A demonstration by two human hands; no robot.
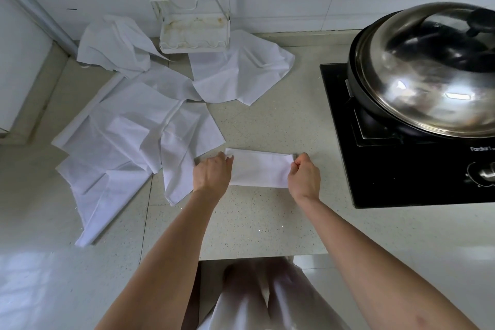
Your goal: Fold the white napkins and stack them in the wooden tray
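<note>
Both hands work 1 folded napkin lying flat on the speckled countertop, just in front of the person. Left hand has its fingers curled over the napkin's left end, near the far corner, and right hand pinches the right end with thumb and bent fingers. Between them the cloth forms a narrow strip, already doubled over at least once, so a fold across its length looks like the step in hand.

To the left, a spread of unfolded napkins overlaps loosely, its nearest corner touching the left hand's side of the strip. At least 2 more crumpled napkins sit further back, 1 by the wall and 1 partly under a white wire rack. No wooden tray shows in this view.

The fabric looks thin, light and limp, holding soft creases but no shape of its own. It should weigh almost nothing and slide easily on the smooth counter, so layers could slip apart if lifted from the middle. Taking it by the corners or end edges, with all layers pinched together, seems the safest hold.

At the right, a lidded wok sits on a black cooktop, well apart from the napkin.
</note>
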